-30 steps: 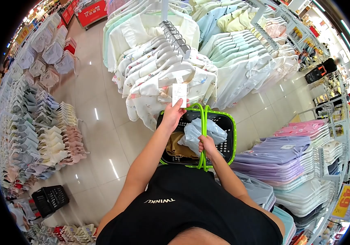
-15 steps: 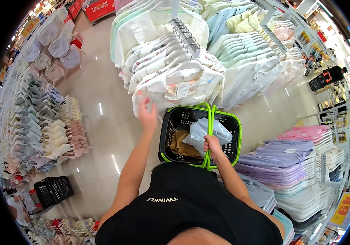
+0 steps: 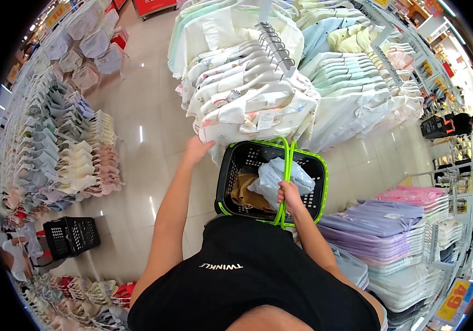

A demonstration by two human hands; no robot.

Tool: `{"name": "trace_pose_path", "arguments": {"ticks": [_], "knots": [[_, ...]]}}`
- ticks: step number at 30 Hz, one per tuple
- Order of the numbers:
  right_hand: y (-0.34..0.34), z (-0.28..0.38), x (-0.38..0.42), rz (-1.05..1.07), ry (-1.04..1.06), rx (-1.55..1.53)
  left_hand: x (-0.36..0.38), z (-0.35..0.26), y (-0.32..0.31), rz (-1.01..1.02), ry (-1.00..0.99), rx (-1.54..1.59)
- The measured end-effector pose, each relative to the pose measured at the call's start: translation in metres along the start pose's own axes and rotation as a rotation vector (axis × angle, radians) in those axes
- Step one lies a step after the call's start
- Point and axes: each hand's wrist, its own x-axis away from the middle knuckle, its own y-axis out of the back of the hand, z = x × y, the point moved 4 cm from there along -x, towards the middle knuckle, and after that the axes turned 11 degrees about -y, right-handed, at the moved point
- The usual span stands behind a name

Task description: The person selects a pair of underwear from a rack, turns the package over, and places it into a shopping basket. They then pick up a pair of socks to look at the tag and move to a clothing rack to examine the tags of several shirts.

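Note:
My right hand [image 3: 288,196] is closed around the bright green handles [image 3: 288,165] of a black shopping basket [image 3: 224,179] with a green rim. Inside lie a pale blue plastic-wrapped item [image 3: 269,179] and a brown item [image 3: 243,193]. At the lower left edge of a white printed long-sleeved top [image 3: 236,132], my left hand [image 3: 198,150] has its thumb toward the front and its fingers partly hidden at the fabric. The top hangs foremost on a rack arm [image 3: 275,49], a white tag [image 3: 266,119] on its chest.
Hung mint and white clothes [image 3: 347,105] fill the rack's right side. Folded purple clothes [image 3: 363,220] are stacked at right. Bras [image 3: 76,171] line the left, near another black basket [image 3: 72,237]. A person in black [image 3: 461,123] stands far right.
My left hand has come from open air to the edge of the printed top, its fingers drawing in. The rack has shifted right in view. My right hand keeps hold of the basket handles.

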Motion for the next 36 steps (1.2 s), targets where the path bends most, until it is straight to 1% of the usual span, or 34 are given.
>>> {"name": "trace_pose_path", "arguments": {"ticks": [1,2,4,6,7,8,10,14,17,18,20,21,23,24,26,30,36], "knots": [[-0.001,0.0,0.0,0.001,-0.002,0.005,0.009,0.011,-0.005,0.099,0.088,-0.026],[-0.002,0.0,0.0,0.0,-0.005,0.014,0.021,0.007,-0.002,0.094,0.091,-0.024],[-0.004,0.001,0.0,0.004,-0.011,0.032,0.042,-0.003,0.002,0.135,-0.001,0.007],[-0.004,0.001,-0.001,-0.005,-0.026,0.004,0.053,0.028,0.007,0.141,0.047,0.041],[-0.004,0.0,-0.004,0.002,-0.033,0.013,0.059,0.029,0.013,0.155,0.089,0.076],[-0.003,0.0,-0.007,0.013,-0.031,0.011,0.065,0.029,0.021,0.144,0.099,0.073],[-0.003,-0.002,-0.01,0.033,-0.041,0.015,0.079,0.024,0.044,0.174,0.213,0.069],[-0.005,-0.002,-0.011,0.048,-0.05,0.012,0.095,0.01,0.089,0.143,0.228,0.131],[-0.004,-0.002,-0.016,0.041,-0.055,0.015,0.102,-0.003,0.113,-0.04,0.145,0.436],[-0.003,-0.002,-0.017,0.047,-0.06,0.019,0.104,-0.004,0.117,-0.047,0.149,0.433],[-0.005,-0.002,-0.018,0.067,-0.064,0.017,0.106,-0.013,0.121,-0.136,0.214,0.633],[-0.005,-0.002,-0.019,0.071,-0.066,0.02,0.105,-0.014,0.121,-0.141,0.214,0.631],[-0.01,0.0,-0.014,0.056,-0.055,0.032,0.101,-0.015,0.121,-0.208,0.139,0.751],[-0.012,0.001,-0.012,0.059,-0.058,0.035,0.099,-0.015,0.118,-0.213,0.141,0.749],[-0.013,0.003,-0.011,0.053,-0.055,0.038,0.096,-0.011,0.116,-0.33,0.102,0.696],[-0.012,0.004,-0.014,0.053,-0.06,0.048,0.094,-0.009,0.112,-0.351,0.096,0.701],[-0.013,0.007,-0.014,0.049,-0.061,0.039,0.1,-0.013,0.109,-0.33,0.204,0.745]]}}
